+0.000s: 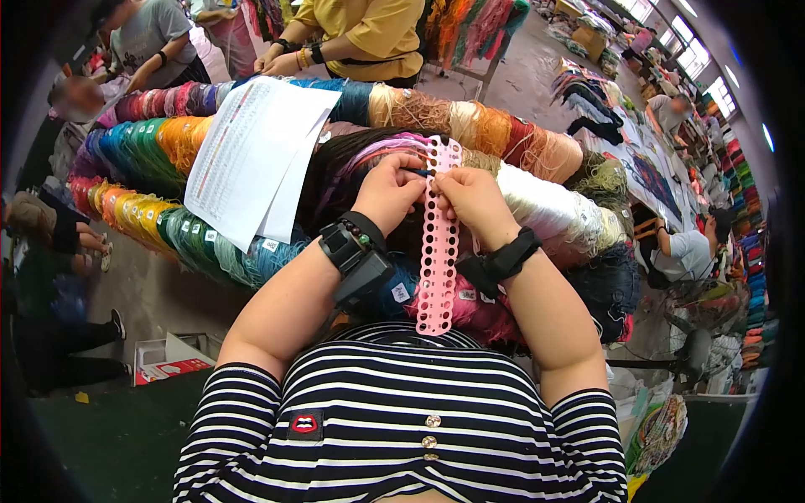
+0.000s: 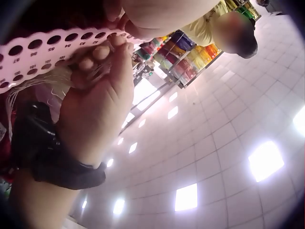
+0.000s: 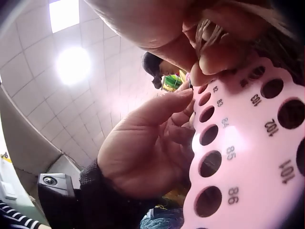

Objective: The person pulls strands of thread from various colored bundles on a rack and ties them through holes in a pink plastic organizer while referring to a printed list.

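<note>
Pink strip (image 1: 438, 251) with numbered holes: long axis runs almost straight away from the body. The near end hangs free at the striped shirt (image 1: 402, 419), and the far end points up at the skeins (image 1: 151, 142), between both hands.

Left hand (image 1: 387, 191): fingers curled, pinching a thin dark tool (image 1: 417, 172) whose tip points at the strip's left edge. In the right wrist view the thumb touches that edge.

Right hand (image 1: 476, 201): closed grip, fingertips pinching pale threads (image 3: 207, 31) just over the strip's far end, by holes 82 and 103.

Holes as slots: in the left wrist view pale threads bunch under the far holes. I can't tell which hole each thread sits in.

Skeins are stacked in colour rows behind the strip, with paper sheets (image 1: 251, 159) lying on top of them.
</note>
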A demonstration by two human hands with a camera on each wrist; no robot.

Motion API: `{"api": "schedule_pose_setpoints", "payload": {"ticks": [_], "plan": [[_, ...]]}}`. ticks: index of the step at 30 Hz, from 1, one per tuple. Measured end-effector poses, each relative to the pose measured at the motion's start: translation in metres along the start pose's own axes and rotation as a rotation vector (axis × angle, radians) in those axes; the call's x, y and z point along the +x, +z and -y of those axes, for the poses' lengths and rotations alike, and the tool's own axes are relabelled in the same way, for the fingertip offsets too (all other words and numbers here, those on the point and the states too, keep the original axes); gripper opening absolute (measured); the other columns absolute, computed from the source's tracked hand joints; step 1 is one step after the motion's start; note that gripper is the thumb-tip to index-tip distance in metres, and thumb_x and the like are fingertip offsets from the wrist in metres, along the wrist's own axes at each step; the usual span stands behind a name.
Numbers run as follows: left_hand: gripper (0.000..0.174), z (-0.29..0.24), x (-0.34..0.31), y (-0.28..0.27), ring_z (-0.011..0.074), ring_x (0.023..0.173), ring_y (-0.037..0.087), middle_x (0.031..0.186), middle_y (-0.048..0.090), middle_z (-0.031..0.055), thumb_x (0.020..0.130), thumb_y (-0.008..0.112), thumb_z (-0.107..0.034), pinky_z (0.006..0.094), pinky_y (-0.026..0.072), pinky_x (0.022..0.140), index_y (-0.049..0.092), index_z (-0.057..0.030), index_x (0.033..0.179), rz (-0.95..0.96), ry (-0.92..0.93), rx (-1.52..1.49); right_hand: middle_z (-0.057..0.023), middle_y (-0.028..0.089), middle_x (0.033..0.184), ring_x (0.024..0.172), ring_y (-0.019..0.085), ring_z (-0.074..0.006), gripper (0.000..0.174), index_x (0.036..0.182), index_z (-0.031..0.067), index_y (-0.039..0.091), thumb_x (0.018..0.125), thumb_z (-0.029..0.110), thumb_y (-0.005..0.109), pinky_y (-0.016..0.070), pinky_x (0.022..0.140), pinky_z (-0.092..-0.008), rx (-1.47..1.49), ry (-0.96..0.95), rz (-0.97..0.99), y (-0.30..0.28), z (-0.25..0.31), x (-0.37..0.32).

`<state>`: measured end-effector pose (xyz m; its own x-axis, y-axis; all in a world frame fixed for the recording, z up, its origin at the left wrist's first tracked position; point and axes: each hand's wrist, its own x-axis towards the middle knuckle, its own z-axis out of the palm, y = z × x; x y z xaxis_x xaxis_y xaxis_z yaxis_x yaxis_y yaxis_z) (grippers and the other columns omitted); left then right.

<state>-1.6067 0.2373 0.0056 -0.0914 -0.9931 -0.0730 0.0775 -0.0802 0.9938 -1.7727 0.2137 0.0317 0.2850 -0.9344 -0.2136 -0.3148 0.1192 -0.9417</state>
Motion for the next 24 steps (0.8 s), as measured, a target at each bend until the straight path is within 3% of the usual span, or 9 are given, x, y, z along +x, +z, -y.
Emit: {"api": "schedule_pose_setpoints", "payload": {"ticks": [5,11,14,19,22,23,24], "plan": [[0.034,0.001,0.004,-0.001,0.0076,0.073,0.059,0.089,0.063,0.0026,0.087,0.059,-0.004,0.0186,0.0421,0.057,0.049,-0.0033,0.12,0.053,0.045,-0.062,-0.0038,0.06,0.06,0.052,0.057,-0.0111,0.027,0.072,-0.0012,0.064,0.088,0.018,0.055,0.0452,0.05,-0.0255,0.04,0.038,-0.008,-0.003,0.002,0.003],[0.036,0.002,0.01,-0.001,0.006,0.069,0.058,0.081,0.063,0.0007,0.085,0.061,-0.002,0.0184,0.0406,0.055,0.05,-0.004,0.119,0.093,0.049,-0.064,-0.0073,0.06,0.056,0.055,0.06,-0.0136,0.035,0.065,-0.0019,0.063,0.089,0.023,0.056,0.047,0.052,-0.028,-0.277,-0.105,-0.025,-0.005,0.007,0.007],[0.038,0.003,0.011,-0.001,0.0052,0.067,0.056,0.078,0.063,0.0005,0.084,0.062,-0.002,0.0184,0.0402,0.055,0.05,-0.0036,0.119,0.078,0.11,-0.002,-0.0063,0.06,0.057,0.054,0.059,-0.0132,0.031,0.07,-0.0008,0.062,0.09,0.023,0.057,0.0472,0.053,-0.0273,-0.352,-0.115,-0.021,-0.004,0.001,0.011],[0.04,-0.005,0.005,-0.02,0.0049,0.07,0.059,0.08,0.064,0.0007,0.083,0.064,-0.003,0.0185,0.0436,0.059,0.05,-0.003,0.12,0.003,0.232,0.336,-0.0047,0.062,0.068,0.057,0.058,-0.0118,0.017,0.089,0.0018,0.055,0.092,0.019,0.057,0.0476,0.054,-0.0253,0.083,0.003,0.044,-0.003,0.004,-0.001],[0.039,-0.024,-0.005,-0.02,0.0075,0.079,0.063,0.089,0.065,0.0017,0.085,0.065,-0.004,0.0189,0.0483,0.064,0.049,-0.0048,0.121,0.099,-0.02,-0.292,-0.0056,0.063,0.075,0.059,0.057,-0.0109,0.013,0.098,0.0024,0.051,0.093,0.014,0.054,0.0466,0.054,-0.0245,0.145,0.028,0.081,-0.008,-0.001,0.0],[0.038,-0.023,-0.007,-0.019,0.0098,0.09,0.065,0.098,0.065,0.0023,0.087,0.064,-0.006,0.0182,0.0514,0.068,0.049,-0.0067,0.122,0.162,-0.057,-0.476,-0.0059,0.063,0.075,0.058,0.057,-0.0108,0.012,0.098,0.0022,0.051,0.093,0.013,0.053,0.0464,0.053,-0.0246,0.137,0.012,0.076,-0.008,-0.01,0.004],[0.038,-0.022,-0.006,-0.017,0.0101,0.092,0.065,0.098,0.066,0.0024,0.088,0.064,-0.006,0.0183,0.0518,0.069,0.049,-0.0066,0.122,0.158,-0.045,-0.504,-0.0063,0.063,0.076,0.058,0.057,-0.0108,0.011,0.099,0.0021,0.051,0.093,0.011,0.051,0.0461,0.053,-0.0246,0.127,-0.005,0.071,-0.008,-0.011,0.006]]}}
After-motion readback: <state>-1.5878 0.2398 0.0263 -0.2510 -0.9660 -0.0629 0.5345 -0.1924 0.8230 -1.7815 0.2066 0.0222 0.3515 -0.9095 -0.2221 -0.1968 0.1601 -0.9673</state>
